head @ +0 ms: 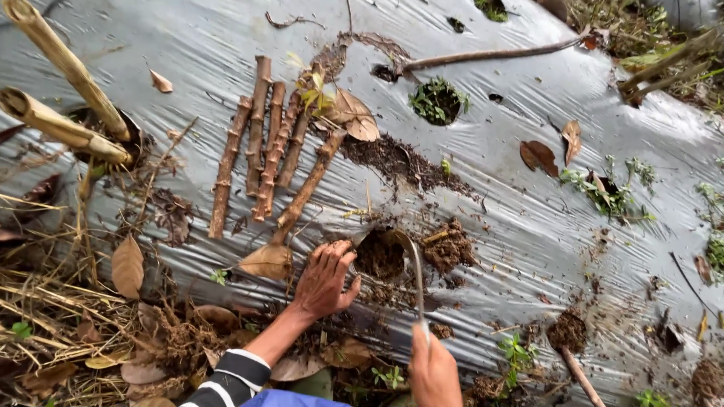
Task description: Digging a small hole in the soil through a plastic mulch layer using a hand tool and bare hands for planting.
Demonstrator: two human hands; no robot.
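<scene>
Left hand [324, 277] spread flat beside soil hole [379, 256] — right hand [434, 369] gripping curved blade [415, 275] | stem cuttings [264, 139] nearby

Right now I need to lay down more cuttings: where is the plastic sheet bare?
Bare sheet lies right of the stem cuttings, beyond the leafy hole. Crowded: soil around the dug hole by the left hand and curved blade.

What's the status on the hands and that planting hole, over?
Left hand flat on plastic sheet beside the hole. Right hand grips curved blade, tip at the hole. Loose soil heaped alongside; cut stems lie apart.
</scene>
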